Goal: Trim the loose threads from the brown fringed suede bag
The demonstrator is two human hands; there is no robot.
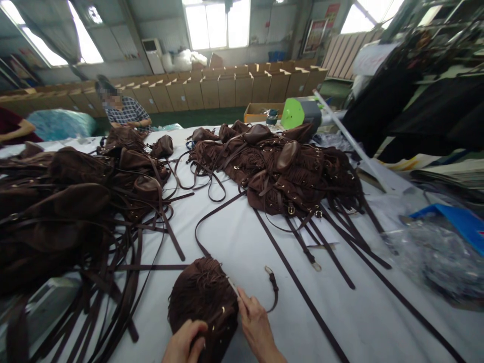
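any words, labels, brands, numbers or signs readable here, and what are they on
No text can be read with certainty.
Red poster on the back wall: too small and blurred.
Framed board beside it: too blurred.
White covering at upper right: faint reddish marks, illegible.
Cardboard boxes: small pale marks on some, too small.
Nearest fringed brown bag: no lettering visible.

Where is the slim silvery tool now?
In the head view, the tool is in the right hand, at the right edge of the fringed brown bag.
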